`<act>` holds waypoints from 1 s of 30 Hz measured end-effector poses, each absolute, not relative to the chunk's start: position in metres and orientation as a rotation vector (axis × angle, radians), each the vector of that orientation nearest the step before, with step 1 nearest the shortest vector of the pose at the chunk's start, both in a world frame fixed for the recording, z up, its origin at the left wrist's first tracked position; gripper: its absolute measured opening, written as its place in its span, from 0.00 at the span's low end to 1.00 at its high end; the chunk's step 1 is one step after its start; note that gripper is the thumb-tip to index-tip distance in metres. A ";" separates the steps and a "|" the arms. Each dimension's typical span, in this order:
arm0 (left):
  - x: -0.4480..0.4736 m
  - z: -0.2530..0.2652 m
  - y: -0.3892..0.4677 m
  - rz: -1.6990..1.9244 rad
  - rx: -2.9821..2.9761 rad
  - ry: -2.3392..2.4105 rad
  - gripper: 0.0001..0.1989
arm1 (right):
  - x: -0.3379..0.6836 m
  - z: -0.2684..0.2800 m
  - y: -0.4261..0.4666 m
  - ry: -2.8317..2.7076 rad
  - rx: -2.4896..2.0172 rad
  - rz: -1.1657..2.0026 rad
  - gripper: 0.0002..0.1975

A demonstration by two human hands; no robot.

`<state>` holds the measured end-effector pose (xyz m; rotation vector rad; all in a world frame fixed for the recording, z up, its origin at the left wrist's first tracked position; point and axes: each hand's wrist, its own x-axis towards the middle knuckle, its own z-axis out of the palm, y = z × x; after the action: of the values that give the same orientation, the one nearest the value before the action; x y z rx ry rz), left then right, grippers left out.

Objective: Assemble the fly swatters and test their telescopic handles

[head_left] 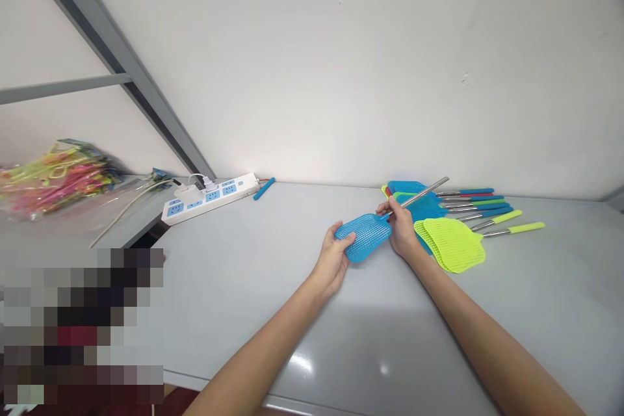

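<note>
A blue fly swatter is held in both hands above the grey table. My left hand grips the left edge of its mesh head, thumb on top. Around the metal rod, near its neck, the fingers of my right hand are closed. The rod points up and right, and no coloured grip shows on its far end. Just right of my right hand lies a pile of swatters: yellow-green ones in front, blue ones behind, their handles pointing right.
A white power strip with plugs in it stands at the table's back left. Beside it lies a short blue tube. Clear bags of colourful items are at far left, near a grey metal frame. A wall rises behind.
</note>
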<state>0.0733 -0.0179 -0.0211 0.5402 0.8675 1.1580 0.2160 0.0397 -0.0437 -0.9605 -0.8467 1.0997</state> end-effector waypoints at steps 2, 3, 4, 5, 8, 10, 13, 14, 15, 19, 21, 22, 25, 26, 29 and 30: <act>0.072 -0.020 -0.017 1.169 0.541 0.907 0.29 | 0.215 -0.042 0.038 -0.924 -0.943 1.170 0.16; 0.071 -0.020 -0.016 1.183 0.538 0.944 0.31 | 0.215 -0.041 0.037 -0.973 -0.938 1.203 0.16; 0.070 -0.020 -0.015 1.204 0.530 0.990 0.33 | 0.214 -0.040 0.036 -1.024 -0.936 1.222 0.16; 0.069 -0.020 -0.015 1.231 0.516 1.038 0.34 | 0.214 -0.039 0.035 -1.072 -0.935 1.232 0.16; 0.068 -0.021 -0.012 1.295 0.496 1.108 0.33 | 0.212 -0.035 0.031 -1.158 -0.927 1.227 0.17; 0.066 -0.022 -0.011 1.302 0.534 1.082 0.26 | 0.211 -0.032 0.029 -1.154 -0.921 1.242 0.18; 0.065 -0.023 -0.009 1.299 0.581 1.030 0.17 | 0.209 -0.028 0.028 -1.057 -0.900 1.299 0.20; 0.064 -0.024 -0.008 1.299 0.580 1.020 0.16 | 0.208 -0.025 0.027 -1.008 -0.884 1.327 0.21; 0.064 -0.024 -0.007 1.300 0.575 1.015 0.16 | 0.209 -0.022 0.028 -0.956 -0.864 1.353 0.23; 0.062 -0.025 -0.006 1.298 0.554 1.020 0.15 | 0.222 -0.003 0.032 -0.791 -0.768 1.353 0.23; 0.062 -0.024 -0.006 1.289 0.543 1.014 0.15 | 0.233 0.010 0.033 -0.760 -0.712 1.325 0.20; 0.062 -0.023 -0.006 1.282 0.534 1.001 0.15 | 0.239 0.017 0.034 -0.746 -0.688 1.317 0.18; 0.063 -0.016 -0.010 1.218 0.496 0.877 0.15 | 0.253 0.038 0.030 -0.686 -0.609 1.336 0.11; 0.064 -0.013 -0.012 1.178 0.477 0.817 0.15 | 0.255 0.045 0.027 -0.680 -0.565 1.353 0.10; 0.067 -0.003 -0.021 1.031 0.391 0.698 0.15 | 0.254 0.067 0.015 -0.723 -0.491 1.388 0.10; 0.069 0.000 -0.024 1.000 0.372 0.693 0.15 | 0.253 0.074 0.010 -0.738 -0.485 1.385 0.11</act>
<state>0.0690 -0.0244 0.0003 0.3721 0.6927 1.0004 0.2525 0.0104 0.0737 -0.4853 -0.7382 1.3850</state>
